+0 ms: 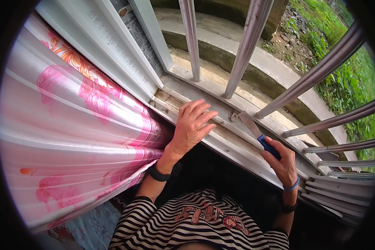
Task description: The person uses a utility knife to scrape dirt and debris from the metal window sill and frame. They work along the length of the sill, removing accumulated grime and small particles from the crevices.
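My right hand [281,159] grips the blue handle of a flat-bladed scraper or knife [250,124]. Its metal blade lies over the outer part of the window sill [214,103], the tip close to a small heap of grey debris [233,117]. Above the inner track of the white window frame [237,146], my left hand [193,125] hovers or rests with its fingers apart and nothing in it; whether it touches the frame I cannot tell. Dirt lines the track [170,101] left of that hand.
Metal security bars [247,47] rise along the sill's outer edge. A pink and white satin curtain [81,125] hangs close by my left arm. Beyond the bars lie a concrete ledge [268,72] and green plants [347,81]. White slats or panels [340,193] stand at the right.
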The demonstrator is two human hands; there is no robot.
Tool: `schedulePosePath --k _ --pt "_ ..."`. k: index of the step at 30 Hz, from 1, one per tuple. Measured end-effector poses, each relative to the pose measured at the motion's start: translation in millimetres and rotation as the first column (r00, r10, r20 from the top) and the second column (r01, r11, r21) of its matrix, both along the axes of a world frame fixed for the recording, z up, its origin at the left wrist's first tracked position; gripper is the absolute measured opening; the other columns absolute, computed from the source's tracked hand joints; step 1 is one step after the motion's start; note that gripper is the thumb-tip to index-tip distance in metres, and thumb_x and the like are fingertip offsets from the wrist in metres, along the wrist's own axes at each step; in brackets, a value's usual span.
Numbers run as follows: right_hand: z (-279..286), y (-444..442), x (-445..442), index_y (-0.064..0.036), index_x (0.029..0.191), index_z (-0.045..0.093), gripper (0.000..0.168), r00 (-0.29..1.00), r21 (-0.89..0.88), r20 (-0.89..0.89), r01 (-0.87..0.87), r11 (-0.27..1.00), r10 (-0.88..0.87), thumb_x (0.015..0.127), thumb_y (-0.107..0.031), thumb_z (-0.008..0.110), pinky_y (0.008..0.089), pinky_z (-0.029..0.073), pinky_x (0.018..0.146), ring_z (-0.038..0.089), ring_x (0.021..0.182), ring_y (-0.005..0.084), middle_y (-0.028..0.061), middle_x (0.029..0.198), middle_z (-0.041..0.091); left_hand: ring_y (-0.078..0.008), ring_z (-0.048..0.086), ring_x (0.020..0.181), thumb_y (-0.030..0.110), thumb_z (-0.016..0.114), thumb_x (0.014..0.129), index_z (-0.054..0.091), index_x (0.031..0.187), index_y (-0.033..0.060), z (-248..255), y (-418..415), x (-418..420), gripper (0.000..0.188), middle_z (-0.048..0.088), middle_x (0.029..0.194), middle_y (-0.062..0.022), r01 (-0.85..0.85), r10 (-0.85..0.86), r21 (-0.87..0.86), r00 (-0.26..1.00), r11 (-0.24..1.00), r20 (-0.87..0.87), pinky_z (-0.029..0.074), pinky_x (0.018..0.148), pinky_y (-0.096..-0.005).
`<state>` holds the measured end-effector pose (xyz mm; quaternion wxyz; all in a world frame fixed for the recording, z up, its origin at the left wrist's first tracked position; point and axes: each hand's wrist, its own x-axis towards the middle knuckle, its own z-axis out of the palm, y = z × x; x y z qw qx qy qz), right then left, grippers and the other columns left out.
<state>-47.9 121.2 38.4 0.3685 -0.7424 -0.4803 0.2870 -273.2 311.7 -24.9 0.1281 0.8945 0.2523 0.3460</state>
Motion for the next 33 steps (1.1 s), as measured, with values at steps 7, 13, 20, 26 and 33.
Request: schedulePosePath --k 7,13,20,26,33 --pt "-3 -31 10 0.002 0.114 0.064 0.039 0.994 -0.097 -0.026 0.100 0.990 -0.103 0.079 -0.012 0.075 0.0266 0.049 0.072 0.060 0.074 0.0150 0.0160 0.086 0.066 -0.0221 0.058 0.093 0.009 0.076 0.069 0.067 0.087 0.0115 1 7 23 0.020 0.062 0.094 -0.0002 0.167 -0.167 0.017 0.986 0.986 -0.008 0.045 0.082 -0.0347" --pt "-11 -34 12 0.000 0.113 0.064 0.038 1.000 0.012 -0.008 0.024 1.000 -0.024 0.080 -0.013 0.074 0.0304 0.051 0.073 0.065 0.077 0.0211 0.0180 0.091 0.067 -0.0249 0.060 0.086 0.006 0.072 0.075 0.066 0.091 0.0073 17 41 19 0.017 0.062 0.090 -0.0049 0.078 -0.078 -0.101 0.997 0.992 0.004 0.048 0.073 -0.0344" --pt "-5 -17 8 -0.003 0.113 0.063 0.036 0.993 0.019 0.108 -0.059 0.998 0.056 0.081 -0.013 0.073 0.0336 0.051 0.074 0.066 0.082 0.0336 0.0199 0.095 0.066 -0.0286 0.059 0.083 0.006 0.066 0.083 0.065 0.105 0.0072 37 54 32 0.022 0.062 0.086 -0.0087 -0.021 0.022 -0.008 1.000 1.000 0.019 0.049 0.073 -0.0375" --pt "-16 -28 12 -0.002 0.112 0.063 0.035 0.998 0.022 0.068 -0.018 1.000 0.017 0.080 -0.013 0.073 0.0337 0.051 0.073 0.066 0.081 0.0336 0.0195 0.095 0.066 -0.0270 0.059 0.083 0.005 0.067 0.078 0.067 0.096 0.0083 11 27 45 0.018 0.060 0.084 -0.0064 0.194 -0.204 -0.097 0.972 0.976 -0.113 0.050 0.070 -0.0366" --pt "-18 -37 12 -0.001 0.114 0.063 0.036 0.999 -0.012 -0.004 0.050 0.999 -0.050 0.081 -0.013 0.073 0.0314 0.051 0.071 0.065 0.076 0.0257 0.0188 0.092 0.067 -0.0263 0.059 0.084 0.006 0.069 0.074 0.066 0.091 0.0094 6 30 62 0.017 0.058 0.081 -0.0056 0.240 -0.231 0.004 0.940 0.971 -0.250 0.050 0.072 -0.0378"
